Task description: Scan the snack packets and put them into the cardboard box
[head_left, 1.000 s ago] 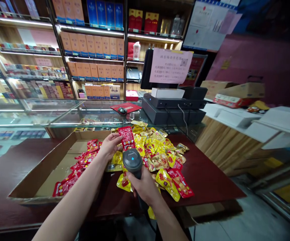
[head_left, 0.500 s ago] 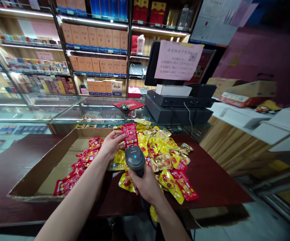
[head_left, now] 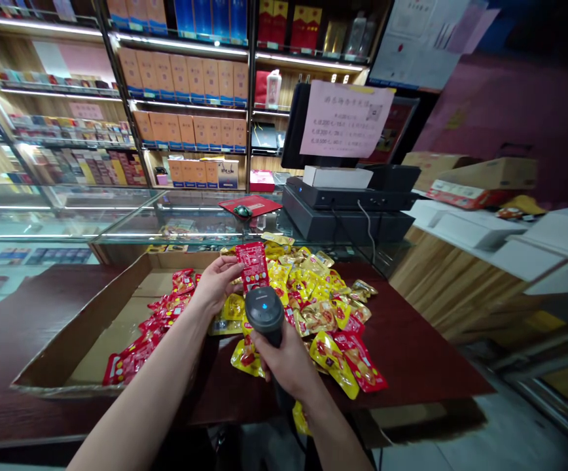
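Note:
Pinched by its left edge, a red snack packet point(head_left: 253, 265) stands upright in my left hand point(head_left: 218, 282), its printed side towards me. My right hand point(head_left: 284, 356) is wrapped round the handle of a black barcode scanner point(head_left: 264, 313) with a blue light on top. The scanner's head points at the packet's lower part and hides its bottom edge. Behind and to the right of both hands lies a heap of yellow, gold and red snack packets point(head_left: 313, 284). An open cardboard box point(head_left: 72, 327) with red packets point(head_left: 139, 353) in it sits left of my left forearm.
The dark red tabletop point(head_left: 411, 353) borders a glass display counter point(head_left: 131, 219). On the counter are a mouse point(head_left: 243, 211) on a red mat point(head_left: 259, 205) and a monitor point(head_left: 296, 127) with a paper sign point(head_left: 345, 121). Shelves of boxed goods point(head_left: 186, 75) fill the back wall.
Both hands keep their grips on the packet and the scanner. The view has shifted very slightly; nothing else has visibly moved.

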A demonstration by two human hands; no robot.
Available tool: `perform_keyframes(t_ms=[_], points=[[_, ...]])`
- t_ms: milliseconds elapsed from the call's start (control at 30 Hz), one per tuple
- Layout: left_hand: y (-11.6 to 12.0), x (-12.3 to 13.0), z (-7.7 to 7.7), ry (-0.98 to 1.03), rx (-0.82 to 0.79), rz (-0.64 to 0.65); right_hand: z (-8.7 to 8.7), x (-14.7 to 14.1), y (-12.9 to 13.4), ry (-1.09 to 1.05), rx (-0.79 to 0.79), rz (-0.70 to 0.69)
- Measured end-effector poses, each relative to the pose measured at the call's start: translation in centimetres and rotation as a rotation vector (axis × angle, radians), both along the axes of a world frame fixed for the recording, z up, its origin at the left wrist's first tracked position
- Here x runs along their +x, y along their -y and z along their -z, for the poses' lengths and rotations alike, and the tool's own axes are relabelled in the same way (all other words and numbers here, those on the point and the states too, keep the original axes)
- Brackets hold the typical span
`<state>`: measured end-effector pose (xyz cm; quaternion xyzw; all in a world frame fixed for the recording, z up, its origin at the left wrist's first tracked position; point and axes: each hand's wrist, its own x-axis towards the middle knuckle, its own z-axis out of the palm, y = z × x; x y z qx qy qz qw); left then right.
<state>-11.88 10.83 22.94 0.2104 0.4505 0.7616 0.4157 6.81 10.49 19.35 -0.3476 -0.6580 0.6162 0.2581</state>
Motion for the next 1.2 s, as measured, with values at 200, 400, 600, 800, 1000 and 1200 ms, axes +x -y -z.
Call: perform_keyframes(t_ms=[200, 400, 600, 800, 1000, 1200], points=[[0.4, -0.3, -0.6, -0.097, -0.008, -0.101, -1.8, 1.3, -0.3, -0.016, -0.07, 0.01], [4.8, -3.2, -2.0, -0.44, -0.054, -0.403, -3.7, -0.1, 0.5, -0.037, -0.03, -0.079], [12.8, -6.6, -2.5, -0.743, -0.132, -0.67, -4.2, -3.8, 4.2, 0.005, -0.007, -0.291], [11.7, -3.9, -1.7, -0.778, -0.185, -0.511, -4.2, -3.4, 4.6, 0.002, -0.005, -0.277], [3.8, 3.2, 1.6, -0.843, -0.182, -0.144, -3.4, 1.0, 0.2, -0.046, -0.002, -0.082], [-1.8, 9.2, 5.5, -0.878, -0.343, 0.062, -2.1, 6.5, -4.3, -0.055, 0.007, 0.108]])
